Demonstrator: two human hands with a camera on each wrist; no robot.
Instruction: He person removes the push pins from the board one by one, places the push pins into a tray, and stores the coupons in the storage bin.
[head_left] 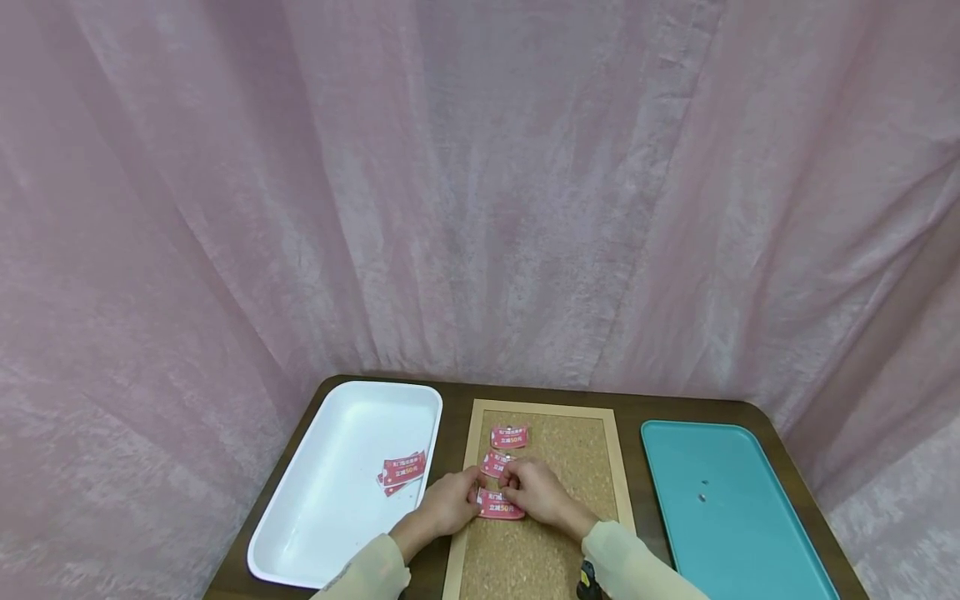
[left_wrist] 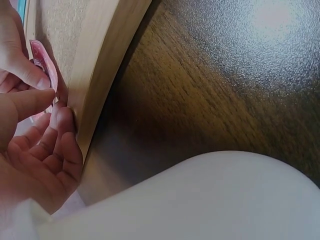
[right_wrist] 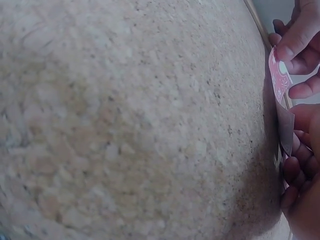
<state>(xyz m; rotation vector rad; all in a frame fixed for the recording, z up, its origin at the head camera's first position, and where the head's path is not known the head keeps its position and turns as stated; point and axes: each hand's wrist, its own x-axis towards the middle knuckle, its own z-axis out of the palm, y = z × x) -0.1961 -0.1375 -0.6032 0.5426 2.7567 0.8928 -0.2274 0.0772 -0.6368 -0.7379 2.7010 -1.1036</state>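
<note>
A pink coupon (head_left: 498, 507) with white lettering lies low over the corkboard (head_left: 558, 550), slightly bowed in the right wrist view. My left hand (head_left: 452, 502) pinches its left end between thumb and fingers. At the coupon's upper right part, my right hand (head_left: 536, 490) grips it with curled fingers and thumb; whatever else those fingertips may hold is hidden. Above it on the board are two similar coupons, a top coupon (head_left: 509, 437) with a small shiny spot at its upper edge, and a middle coupon (head_left: 492, 463) partly covered by my right hand.
To the left stands a white tray (head_left: 330, 467) with a few overlapping coupons (head_left: 403, 469) near its right wall. A teal tray (head_left: 738, 517) on the right holds small metallic pieces (head_left: 702, 497). Both flank the wood-framed board on a dark wooden table (head_left: 637, 467); a pink curtain hangs behind.
</note>
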